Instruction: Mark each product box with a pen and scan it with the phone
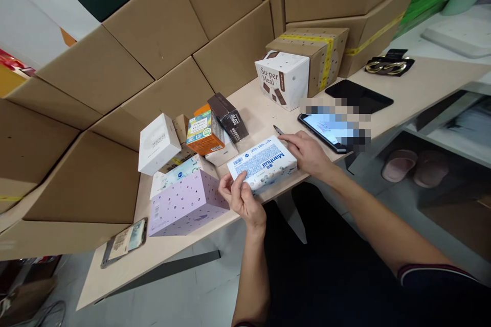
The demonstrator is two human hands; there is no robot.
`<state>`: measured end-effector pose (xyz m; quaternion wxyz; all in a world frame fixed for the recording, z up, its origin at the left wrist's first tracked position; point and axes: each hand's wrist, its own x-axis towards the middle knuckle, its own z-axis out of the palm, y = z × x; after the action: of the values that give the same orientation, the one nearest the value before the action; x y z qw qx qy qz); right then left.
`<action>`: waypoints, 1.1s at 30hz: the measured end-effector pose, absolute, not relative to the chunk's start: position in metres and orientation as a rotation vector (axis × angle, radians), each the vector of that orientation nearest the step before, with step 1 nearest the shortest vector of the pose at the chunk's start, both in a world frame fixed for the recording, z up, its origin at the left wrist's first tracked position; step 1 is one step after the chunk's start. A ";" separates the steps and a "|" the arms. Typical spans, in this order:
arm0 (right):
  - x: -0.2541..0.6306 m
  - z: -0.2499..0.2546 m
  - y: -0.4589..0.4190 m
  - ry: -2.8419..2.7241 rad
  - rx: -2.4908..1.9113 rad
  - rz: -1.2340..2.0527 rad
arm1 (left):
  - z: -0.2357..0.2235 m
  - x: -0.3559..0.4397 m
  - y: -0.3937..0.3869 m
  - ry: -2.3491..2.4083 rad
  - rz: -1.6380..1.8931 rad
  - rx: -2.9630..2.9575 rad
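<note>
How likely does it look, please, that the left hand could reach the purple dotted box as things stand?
Probably yes: the left hand is right beside the purple dotted box, with nothing visible blocking the way, though it would likely need to release the Manhua pack.

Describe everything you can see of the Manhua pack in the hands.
The Manhua pack is a white, oblong block with rounded edges, apparently wrapped in plastic film. Its upper face bears blue lettering and a barcode; its near side has a pale blue and grey pattern. It looks closed. It lies slightly aslant by the table's front edge, the left hand gripping one end, the right hand the other.
</note>
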<state>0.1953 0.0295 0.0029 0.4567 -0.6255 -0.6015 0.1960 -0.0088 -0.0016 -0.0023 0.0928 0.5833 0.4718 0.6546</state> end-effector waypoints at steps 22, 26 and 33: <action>0.147 0.076 0.010 -1.132 -0.929 0.693 | -0.003 -0.011 -0.001 1.370 1.893 2.128; 0.152 0.060 0.017 -1.151 -1.103 0.756 | -0.001 -0.009 0.000 1.381 1.889 2.185; 0.156 0.057 0.018 -1.112 -1.197 0.703 | 0.000 -0.007 -0.001 1.410 1.895 2.194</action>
<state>0.1555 0.0181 0.0571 0.6298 -0.5228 -0.4856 0.3070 -0.0072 -0.0006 -0.0004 -0.0408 0.6800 0.4370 0.5873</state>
